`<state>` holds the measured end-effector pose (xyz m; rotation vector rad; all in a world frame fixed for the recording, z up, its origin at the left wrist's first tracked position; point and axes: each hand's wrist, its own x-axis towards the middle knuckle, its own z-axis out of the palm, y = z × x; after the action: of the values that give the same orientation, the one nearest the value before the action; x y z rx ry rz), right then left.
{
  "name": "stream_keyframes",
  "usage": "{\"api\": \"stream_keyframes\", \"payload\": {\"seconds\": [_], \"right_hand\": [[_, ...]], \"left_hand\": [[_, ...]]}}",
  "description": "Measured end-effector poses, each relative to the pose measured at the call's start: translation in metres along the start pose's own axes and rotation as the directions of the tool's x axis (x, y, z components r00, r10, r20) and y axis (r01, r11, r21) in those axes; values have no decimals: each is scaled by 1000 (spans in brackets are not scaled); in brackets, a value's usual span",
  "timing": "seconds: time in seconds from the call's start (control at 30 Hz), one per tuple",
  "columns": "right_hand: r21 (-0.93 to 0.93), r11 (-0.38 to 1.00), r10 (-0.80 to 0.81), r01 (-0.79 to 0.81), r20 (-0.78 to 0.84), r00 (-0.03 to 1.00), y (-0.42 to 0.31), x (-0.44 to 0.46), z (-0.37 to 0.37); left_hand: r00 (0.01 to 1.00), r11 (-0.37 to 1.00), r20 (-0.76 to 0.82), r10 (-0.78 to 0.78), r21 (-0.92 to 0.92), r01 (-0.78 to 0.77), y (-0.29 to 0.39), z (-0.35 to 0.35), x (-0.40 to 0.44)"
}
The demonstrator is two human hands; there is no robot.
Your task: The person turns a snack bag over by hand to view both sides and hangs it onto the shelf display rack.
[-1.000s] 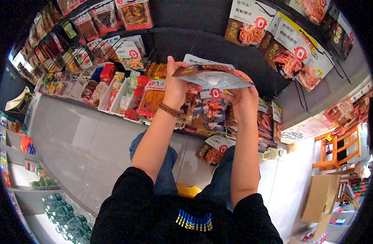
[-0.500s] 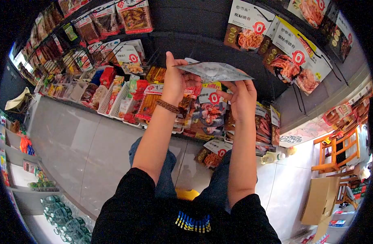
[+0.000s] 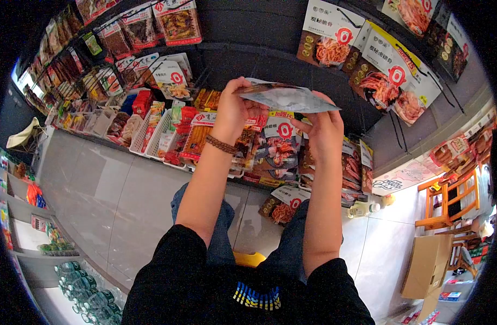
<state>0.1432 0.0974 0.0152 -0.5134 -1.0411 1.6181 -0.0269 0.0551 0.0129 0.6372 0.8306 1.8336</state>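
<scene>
A flat silver-backed food packet point(image 3: 288, 99) is stretched out between my two hands, tilted so that its shiny side faces me. My left hand point(image 3: 233, 108) grips its left end, with the fingers curled under it. At the other end my right hand point(image 3: 323, 127) is closed on the packet's right edge. Below the packet, a row of upright snack packets point(image 3: 281, 146) with red logos and food pictures stands on the low shelf. Another snack packet point(image 3: 284, 205) is near my knees.
More packets point(image 3: 335, 38) hang on hooks along the dark display wall. White baskets point(image 3: 151, 130) of small snacks line the left of the shelf. Bottles point(image 3: 86, 287) stand lower left. An open cardboard box point(image 3: 426, 265) and a wooden chair point(image 3: 449, 200) are at right.
My left thumb has come down from pointing up onto the packet's end. The packet has tipped slightly, its silver side showing more. Both hands still hold it.
</scene>
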Motion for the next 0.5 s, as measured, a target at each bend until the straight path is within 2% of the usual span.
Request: {"api": "stream_keyframes", "payload": {"seconds": [0.13,0.2,0.23,0.3,0.33,0.37,0.43,0.5], "right_hand": [[33,999,-5,4,19,1000,-3,-2,-7],[62,998,-28,21,109,994,-2,-2,-15],[62,998,-32,25,111,993,-2,-2,-18],[61,996,-66,62,73,995,-1,-2,-21],[59,990,-133,127,114,984,0,-5,-22],[59,990,-138,132,114,984,-1,-6,-23],[115,987,-131,115,148,980,-3,-6,-24],[81,986,-154,143,159,975,0,-5,-28]], "left_hand": [[1000,998,25,8,-61,-6,-3,-7,-2],[977,987,152,151,-79,-140,-14,-23,10],[976,987,155,153,-80,-142,-9,-19,5],[979,998,193,61,2,-63,4,-4,-13],[978,997,199,65,15,-70,6,-3,-13],[977,997,203,67,15,-71,6,-2,-14],[980,982,188,65,160,-96,8,-2,-14],[980,976,186,70,191,-106,4,-6,-12]]}}
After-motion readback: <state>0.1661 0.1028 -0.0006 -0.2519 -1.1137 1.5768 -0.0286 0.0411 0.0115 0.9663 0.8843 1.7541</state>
